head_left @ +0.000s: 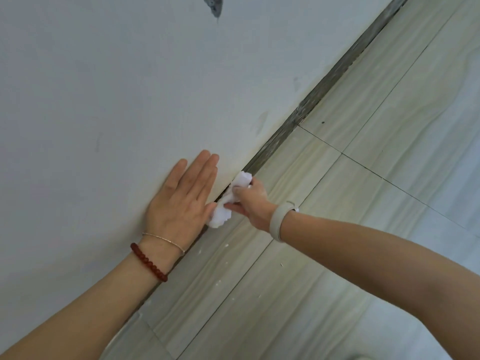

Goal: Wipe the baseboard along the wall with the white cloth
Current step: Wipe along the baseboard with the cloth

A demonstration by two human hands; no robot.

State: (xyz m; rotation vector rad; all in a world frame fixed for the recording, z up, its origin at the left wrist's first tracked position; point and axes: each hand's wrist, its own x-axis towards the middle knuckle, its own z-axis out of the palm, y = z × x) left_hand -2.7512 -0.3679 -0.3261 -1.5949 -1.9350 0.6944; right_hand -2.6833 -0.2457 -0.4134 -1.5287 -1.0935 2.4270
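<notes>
- Left hand [179, 201]: laid flat against the wall [104, 87], palm to the surface, fingers straight and close together, pointing up and toward the baseboard [306, 105]. It holds nothing. The forearm comes in from the lower left.
- Left wrist: a red bead bracelet [149, 262] and a thin bangle [166, 241] beside it.
- Right hand [250, 202]: fingers curled round a crumpled white cloth [228, 201], pressing it against the baseboard at the foot of the wall. The arm reaches in from the right edge, across the floor [363, 203].
- Right wrist: a pale band [279, 220].
- Cloth: bunched between the two hands, at the join of wall and floor; its lower end touches the side of the left hand.
- Baseboard: a dark, mottled strip running diagonally from lower left to upper right. Behind the left hand and forearm it is largely hidden.
- Containers: none in view.
- Floor: pale streaked tiles with thin dark joints. Small white specks [220, 283] lie on the tiles near the left wrist.
- Wall: white, with faint grey scuffs and a dark grey patch [214, 3] at the top edge.
</notes>
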